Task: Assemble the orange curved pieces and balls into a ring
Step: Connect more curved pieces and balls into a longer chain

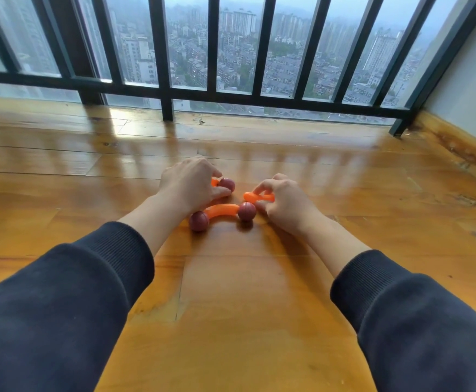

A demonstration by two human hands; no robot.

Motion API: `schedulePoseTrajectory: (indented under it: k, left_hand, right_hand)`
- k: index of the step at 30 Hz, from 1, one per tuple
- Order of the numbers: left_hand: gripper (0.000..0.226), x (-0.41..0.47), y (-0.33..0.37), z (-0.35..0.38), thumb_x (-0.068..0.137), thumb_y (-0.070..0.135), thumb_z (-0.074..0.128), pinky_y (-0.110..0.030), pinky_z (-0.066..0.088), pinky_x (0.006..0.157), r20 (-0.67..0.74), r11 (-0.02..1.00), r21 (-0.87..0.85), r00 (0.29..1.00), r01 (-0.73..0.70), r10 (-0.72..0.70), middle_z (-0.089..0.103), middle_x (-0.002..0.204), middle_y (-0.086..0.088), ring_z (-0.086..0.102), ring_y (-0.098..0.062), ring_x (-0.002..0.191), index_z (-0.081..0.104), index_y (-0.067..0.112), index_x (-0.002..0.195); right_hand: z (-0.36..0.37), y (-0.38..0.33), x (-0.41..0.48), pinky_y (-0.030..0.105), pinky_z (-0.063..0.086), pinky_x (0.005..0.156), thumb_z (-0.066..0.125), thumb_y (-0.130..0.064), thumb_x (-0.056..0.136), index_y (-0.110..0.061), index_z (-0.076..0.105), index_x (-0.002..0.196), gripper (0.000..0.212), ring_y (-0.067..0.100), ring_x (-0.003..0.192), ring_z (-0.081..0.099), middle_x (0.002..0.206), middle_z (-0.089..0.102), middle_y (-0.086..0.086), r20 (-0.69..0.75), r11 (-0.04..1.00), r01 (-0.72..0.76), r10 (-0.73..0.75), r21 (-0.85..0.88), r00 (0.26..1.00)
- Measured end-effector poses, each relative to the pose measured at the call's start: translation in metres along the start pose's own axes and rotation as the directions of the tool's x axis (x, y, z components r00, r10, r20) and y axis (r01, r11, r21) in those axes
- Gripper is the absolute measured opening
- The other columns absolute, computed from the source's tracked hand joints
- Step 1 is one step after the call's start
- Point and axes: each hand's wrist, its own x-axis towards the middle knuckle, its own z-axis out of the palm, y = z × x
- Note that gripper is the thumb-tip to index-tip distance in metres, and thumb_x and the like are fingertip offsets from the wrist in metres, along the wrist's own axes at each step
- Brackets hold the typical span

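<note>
Glossy wooden flooring [231, 292] is bearing light, apparently rigid plastic parts: left hand [187, 183] is pinching a ball-tipped piece [227, 184], right hand [283, 203] is pinching a loose curve [252, 197] mid-span, beside the two-ball arc [221, 210].

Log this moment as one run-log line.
stage: ring unfinished | left hand: holding ball-tipped piece | right hand: pinching loose curved piece | floor: curved piece with two balls
</note>
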Motion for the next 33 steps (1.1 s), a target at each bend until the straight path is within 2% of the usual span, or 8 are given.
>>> schedulePoseTrajectory:
  k: [3,8,12,14,17,21,27,33]
  left_hand:
    - [0.048,0.001,0.003,-0.001,0.084,0.059,0.07,-0.04,0.055,0.08,-0.025,0.998,-0.045,0.999,-0.042,0.041,0.067,0.126,0.002,0.063,-0.024,0.11,0.071,0.032,0.123]
    - [0.024,0.003,0.008,-0.006,0.087,0.039,0.073,-0.021,0.039,0.063,-0.028,0.975,-0.188,0.993,-0.117,0.113,0.064,0.111,0.007,0.057,-0.012,0.094,0.074,0.033,0.11]
    - [0.019,0.0,0.012,-0.01,0.09,0.02,0.07,-0.016,0.04,0.064,0.038,0.927,-0.323,0.976,-0.191,0.214,0.059,0.1,0.014,0.056,-0.007,0.082,0.075,0.033,0.104]
    - [0.022,-0.002,0.012,-0.013,0.089,0.016,0.07,-0.018,0.044,0.067,0.12,0.885,-0.411,0.95,-0.217,0.288,0.058,0.096,0.017,0.056,-0.003,0.079,0.075,0.033,0.101]
    - [0.023,-0.005,0.01,-0.013,0.083,0.029,0.074,-0.022,0.043,0.069,0.178,0.849,-0.464,0.913,-0.252,0.368,0.06,0.097,0.013,0.055,-0.005,0.083,0.076,0.036,0.105]
    - [0.042,-0.007,0.01,-0.012,0.077,0.06,0.075,-0.017,0.04,0.068,0.211,0.844,-0.448,0.883,-0.295,0.42,0.058,0.098,0.02,0.054,-0.003,0.087,0.072,0.044,0.116]
    - [0.042,-0.009,0.017,-0.006,0.079,0.049,0.08,-0.037,0.052,0.083,0.272,0.891,-0.339,0.876,-0.301,0.399,0.057,0.101,0.023,0.056,-0.007,0.091,0.07,0.048,0.119]
    - [0.042,-0.008,0.018,-0.005,0.079,0.046,0.08,-0.037,0.053,0.088,0.253,0.899,-0.332,0.89,-0.287,0.378,0.061,0.102,0.022,0.059,-0.009,0.096,0.069,0.045,0.12]
  right_hand:
    - [-0.004,0.004,-0.003,0.032,0.047,0.088,0.075,-0.033,0.088,-0.023,0.074,0.106,0.02,0.017,0.092,0.051,0.098,0.047,-0.005,-0.003,0.999,0.02,-0.02,-0.042,1.0]
    - [-0.013,0.011,-0.006,0.034,0.041,0.092,0.077,-0.035,0.087,-0.02,0.078,0.105,0.024,0.021,0.104,0.045,0.095,0.048,-0.005,-0.033,0.99,0.034,-0.039,-0.139,0.999]
    - [-0.016,0.013,-0.009,0.027,0.039,0.079,0.073,-0.019,0.091,-0.022,0.073,0.11,0.02,0.018,0.094,0.052,0.084,0.045,-0.02,-0.035,0.995,0.031,-0.034,-0.095,0.999]
    - [-0.017,0.013,-0.01,0.027,0.041,0.077,0.071,-0.015,0.092,-0.024,0.07,0.108,0.019,0.017,0.09,0.054,0.087,0.053,-0.015,-0.044,0.996,0.023,-0.027,-0.081,0.999]
    - [-0.018,0.012,-0.01,0.032,0.048,0.082,0.068,-0.014,0.092,-0.022,0.071,0.102,0.013,0.018,0.087,0.055,0.094,0.06,-0.006,-0.06,0.996,0.018,-0.023,-0.091,0.998]
    - [-0.017,0.013,-0.01,0.028,0.043,0.081,0.062,-0.016,0.098,-0.015,0.074,0.11,0.017,0.016,0.092,0.054,0.106,0.063,0.001,-0.07,0.996,-0.005,-0.001,-0.085,0.998]
    - [-0.017,0.015,-0.011,0.028,0.044,0.085,0.057,-0.021,0.102,-0.02,0.072,0.118,0.022,0.021,0.097,0.056,0.104,0.056,0.002,-0.087,0.998,-0.028,0.023,-0.059,0.996]
    - [-0.015,0.015,-0.013,0.029,0.046,0.082,0.052,-0.024,0.104,-0.022,0.07,0.118,0.023,0.025,0.101,0.061,0.111,0.065,0.005,-0.085,0.999,-0.026,0.021,-0.047,0.996]
